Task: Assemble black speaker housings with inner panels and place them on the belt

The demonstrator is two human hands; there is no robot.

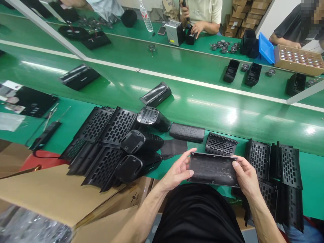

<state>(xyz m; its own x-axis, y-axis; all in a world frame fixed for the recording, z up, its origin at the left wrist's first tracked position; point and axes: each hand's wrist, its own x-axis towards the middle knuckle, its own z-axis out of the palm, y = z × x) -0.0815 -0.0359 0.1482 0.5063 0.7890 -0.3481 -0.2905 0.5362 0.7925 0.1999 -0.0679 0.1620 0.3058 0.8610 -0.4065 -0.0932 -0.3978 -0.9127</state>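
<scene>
Both my hands hold a flat black rectangular grille panel over the near edge of the green bench, its hollow inner side facing up. My left hand grips its left end, thumb on the top edge. My right hand grips its right end. Just beyond the panel lie a dark fabric sheet, a finished black grille cover and a perforated grille.
A heap of perforated black grilles with three black speaker housings lies to the left above a cardboard box. More grilles stack at the right. Across the bench, other people work by speaker parts and a blue bin.
</scene>
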